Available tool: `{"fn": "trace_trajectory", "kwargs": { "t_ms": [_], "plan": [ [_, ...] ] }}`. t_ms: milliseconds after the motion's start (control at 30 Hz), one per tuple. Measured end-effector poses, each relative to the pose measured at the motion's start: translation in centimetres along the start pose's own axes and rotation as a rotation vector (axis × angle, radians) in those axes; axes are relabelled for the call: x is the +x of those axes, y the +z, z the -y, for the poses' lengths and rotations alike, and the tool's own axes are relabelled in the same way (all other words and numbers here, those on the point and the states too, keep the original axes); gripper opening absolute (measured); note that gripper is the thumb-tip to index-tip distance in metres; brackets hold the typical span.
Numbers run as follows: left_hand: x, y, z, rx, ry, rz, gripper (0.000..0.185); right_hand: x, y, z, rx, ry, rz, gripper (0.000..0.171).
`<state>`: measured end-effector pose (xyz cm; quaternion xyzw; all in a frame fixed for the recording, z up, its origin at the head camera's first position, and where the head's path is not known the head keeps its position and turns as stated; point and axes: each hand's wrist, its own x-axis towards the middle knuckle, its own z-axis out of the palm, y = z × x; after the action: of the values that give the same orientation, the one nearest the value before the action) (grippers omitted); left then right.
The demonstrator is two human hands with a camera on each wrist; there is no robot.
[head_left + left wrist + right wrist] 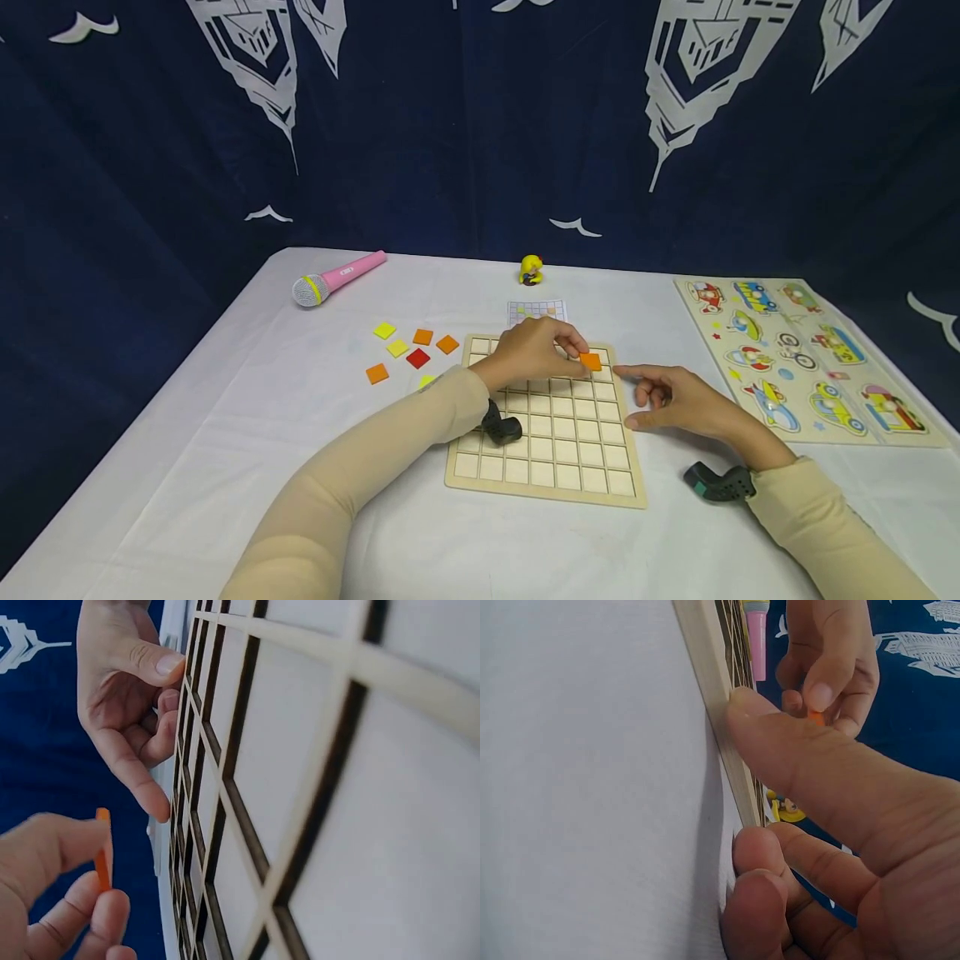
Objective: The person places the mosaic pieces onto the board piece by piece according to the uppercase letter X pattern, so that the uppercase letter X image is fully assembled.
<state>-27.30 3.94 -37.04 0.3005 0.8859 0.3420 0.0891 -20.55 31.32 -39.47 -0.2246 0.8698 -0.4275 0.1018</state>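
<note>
My left hand (532, 352) pinches an orange square tile (591, 362) between thumb and fingers. The tile is above the top right cells of a wooden grid board (551, 493); in the left wrist view the tile (103, 862) is edge-on, apart from the board. My right hand (678, 402) rests at the board's right edge, index finger stretched along the upper part and thumb lower down. In the right wrist view its thumb (769, 731) touches the wooden rim (716, 712), with the other fingers bent beside it. A small printed grid card (536, 311) lies behind the board, partly hidden.
Loose orange, yellow and red tiles (417, 358) lie left of the board. A pink toy microphone (348, 273) is at the back left, and a small yellow figure (531, 270) stands at the back. A picture puzzle board (802, 367) lies on the right.
</note>
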Motion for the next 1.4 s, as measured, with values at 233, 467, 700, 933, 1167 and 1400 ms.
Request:
{"fn": "trace_trajectory", "kwargs": {
  "t_ms": [233,467,700,933,1167,1400],
  "plan": [
    [0.4,0.5,0.5,0.058,-0.038,-0.003,0.023,0.0,0.0,0.0,0.005,0.004,0.000,0.072],
    [0.3,0.9,0.7,0.107,-0.070,0.019,0.018,0.0,0.0,0.1,0.008,0.001,0.003,0.072],
    [0.4,1.1,0.8,0.104,-0.101,0.022,0.020,0.1,-0.1,0.2,0.017,0.002,0.003,0.072],
    [0.3,0.9,0.3,0.065,-0.139,0.033,0.021,0.1,-0.1,0.3,0.007,0.017,0.001,0.072],
    [0.2,0.9,0.2,0.046,-0.157,0.037,0.025,0.1,-0.1,0.3,0.009,0.021,0.004,0.072],
    [0.0,1.1,0.1,0.043,-0.149,0.052,0.032,0.0,0.0,0.1,0.013,0.023,0.002,0.072]
  ]
}}
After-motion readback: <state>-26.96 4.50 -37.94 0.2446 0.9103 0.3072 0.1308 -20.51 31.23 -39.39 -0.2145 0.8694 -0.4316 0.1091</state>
